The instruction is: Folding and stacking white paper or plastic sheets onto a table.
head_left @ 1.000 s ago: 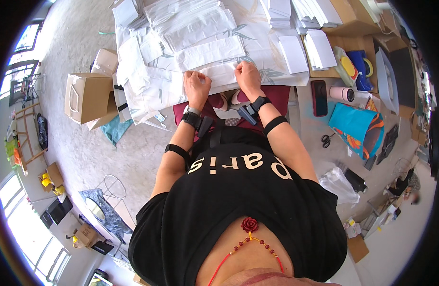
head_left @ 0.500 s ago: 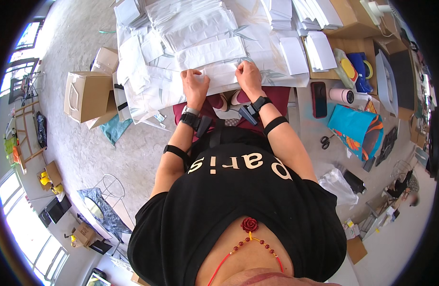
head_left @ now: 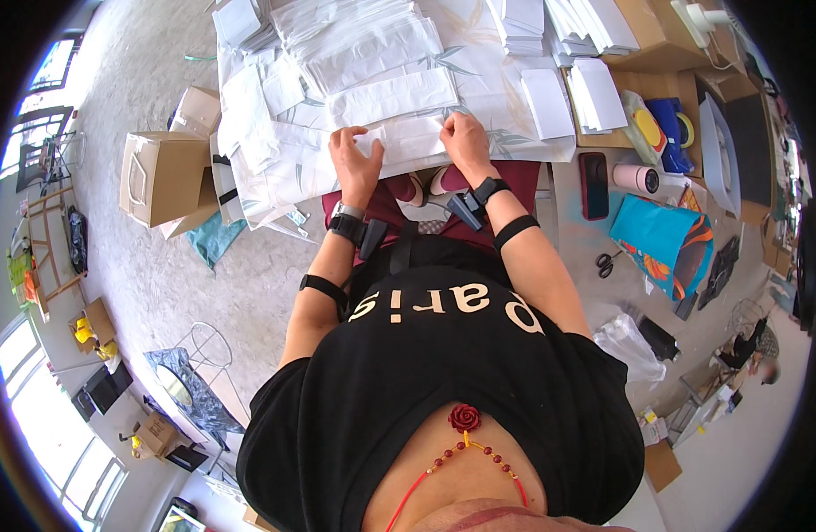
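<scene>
A thin white strip [head_left: 414, 138], perhaps a flat plastic bag, lies crosswise near the front edge of the covered table. At its left end my left hand [head_left: 355, 167] rests with thumb and fingers apart, gripping nothing. My right hand [head_left: 466, 146] pinches the strip's right end between thumb and fingers. Just beyond lies a similar white wrapped bundle [head_left: 392, 97]. Farther back is a wide pile of thin white bags [head_left: 359, 44]. More crumpled white sheets [head_left: 248, 120] are spread to the left of my left hand.
Stacks of white cards or envelopes [head_left: 546, 104] stand on the table's right side. Cardboard boxes [head_left: 164, 177] sit left of the table. To the right are a phone [head_left: 593, 185], a pink cup [head_left: 636, 178], a blue bag [head_left: 660, 244] and scissors [head_left: 608, 263]. A person sits far right.
My left hand has shifted slightly left and its thumb and fingers have spread from the strip. My right hand stays at the right end, nearly still.
</scene>
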{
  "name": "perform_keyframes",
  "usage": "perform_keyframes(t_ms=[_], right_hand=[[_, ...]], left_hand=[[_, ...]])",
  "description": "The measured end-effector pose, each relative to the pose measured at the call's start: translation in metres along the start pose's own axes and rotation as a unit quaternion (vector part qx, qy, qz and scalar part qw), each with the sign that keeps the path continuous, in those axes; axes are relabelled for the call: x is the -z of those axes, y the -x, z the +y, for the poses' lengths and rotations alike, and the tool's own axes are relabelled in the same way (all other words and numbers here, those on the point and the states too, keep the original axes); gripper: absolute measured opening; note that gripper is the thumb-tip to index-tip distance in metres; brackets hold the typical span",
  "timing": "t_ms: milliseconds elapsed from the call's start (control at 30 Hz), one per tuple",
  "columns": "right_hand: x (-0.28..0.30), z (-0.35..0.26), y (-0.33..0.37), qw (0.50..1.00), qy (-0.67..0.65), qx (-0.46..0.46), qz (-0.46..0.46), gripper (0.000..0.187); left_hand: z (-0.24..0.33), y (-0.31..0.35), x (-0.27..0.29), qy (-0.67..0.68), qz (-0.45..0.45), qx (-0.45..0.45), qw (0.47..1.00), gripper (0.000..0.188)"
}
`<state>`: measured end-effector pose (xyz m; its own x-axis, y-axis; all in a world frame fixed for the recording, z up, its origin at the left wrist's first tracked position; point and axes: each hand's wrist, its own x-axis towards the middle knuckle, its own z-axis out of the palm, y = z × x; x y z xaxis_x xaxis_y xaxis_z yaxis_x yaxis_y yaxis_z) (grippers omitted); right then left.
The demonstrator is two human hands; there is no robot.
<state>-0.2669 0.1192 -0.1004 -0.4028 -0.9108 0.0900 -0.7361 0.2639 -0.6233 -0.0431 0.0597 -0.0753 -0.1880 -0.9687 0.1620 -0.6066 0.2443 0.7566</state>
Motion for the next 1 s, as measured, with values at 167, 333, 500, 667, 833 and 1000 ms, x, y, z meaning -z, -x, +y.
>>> perform_keyframes(t_ms=[167, 333, 500, 667, 833, 1000], right_hand=[[0.001, 0.003, -0.001, 1.0, -0.004, 0.0, -0.008, 0.01], [0.001, 0.004, -0.003, 0.999, -0.026, 0.017, 0.029, 0.011], [0.002, 0.005, -0.002, 0.999, -0.028, 0.017, 0.029, 0.011], [0.003, 0.007, -0.002, 0.999, -0.02, 0.01, 0.023, 0.013], [0.005, 0.006, -0.002, 1.0, -0.016, -0.012, -0.023, 0.02], [0.006, 0.006, 0.0, 1.0, -0.029, -0.002, 0.011, 0.026]], left_hand=[[0.024, -0.004, 0.009, -0.074, -0.107, -0.128, 0.983, 0.08], [0.017, -0.013, 0.007, -0.105, -0.193, -0.182, 0.958, 0.093], [0.009, -0.017, 0.005, -0.111, -0.206, -0.186, 0.954, 0.089], [0.009, -0.019, 0.006, -0.098, -0.219, -0.186, 0.953, 0.086], [0.007, -0.019, 0.007, -0.09, -0.212, -0.19, 0.954, 0.085], [0.007, -0.019, 0.008, -0.091, -0.21, -0.187, 0.955, 0.082]])
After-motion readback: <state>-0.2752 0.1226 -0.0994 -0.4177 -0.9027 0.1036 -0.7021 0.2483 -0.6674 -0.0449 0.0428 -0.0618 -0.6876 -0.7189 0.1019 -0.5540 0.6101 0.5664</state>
